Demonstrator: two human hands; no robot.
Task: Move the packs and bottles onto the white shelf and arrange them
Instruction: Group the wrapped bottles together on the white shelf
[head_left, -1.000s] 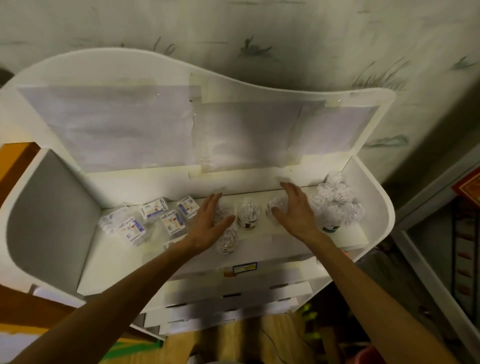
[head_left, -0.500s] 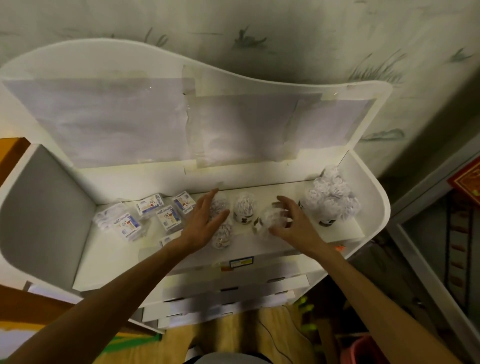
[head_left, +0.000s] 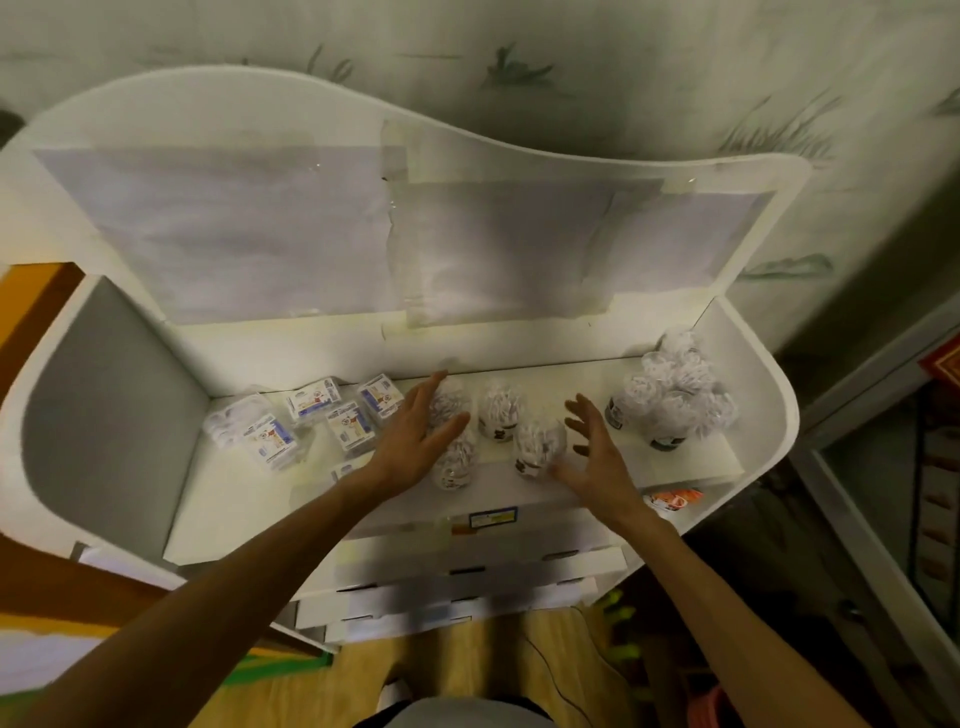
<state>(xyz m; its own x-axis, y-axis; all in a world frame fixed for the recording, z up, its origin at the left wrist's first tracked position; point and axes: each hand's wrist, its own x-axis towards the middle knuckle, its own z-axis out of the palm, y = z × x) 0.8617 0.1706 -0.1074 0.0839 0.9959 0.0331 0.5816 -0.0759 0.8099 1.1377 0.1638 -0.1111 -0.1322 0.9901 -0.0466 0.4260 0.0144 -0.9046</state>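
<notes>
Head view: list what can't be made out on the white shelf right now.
- Pack behind the left hand: the wrist covers nearly all of it.
- Labels on the packs: print too small and blurred to read.
- Bottle cluster at the right end: the bottles overlap, so no sure count.
- Orange-and-white item below the white shelf: the shelf edge cuts it off.
- Bottle beside the right hand: contact unclear.

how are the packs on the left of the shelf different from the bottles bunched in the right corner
The packs are flat and boxy with printed blue and white labels, lying scattered and loosely spread; the bottles in the right corner are rounded, clear, filled with something white, and packed tightly together. The packs lie down, while the bottles appear to stand upright. Both groups sit on the same white shelf, and neither hand touches them.
</notes>
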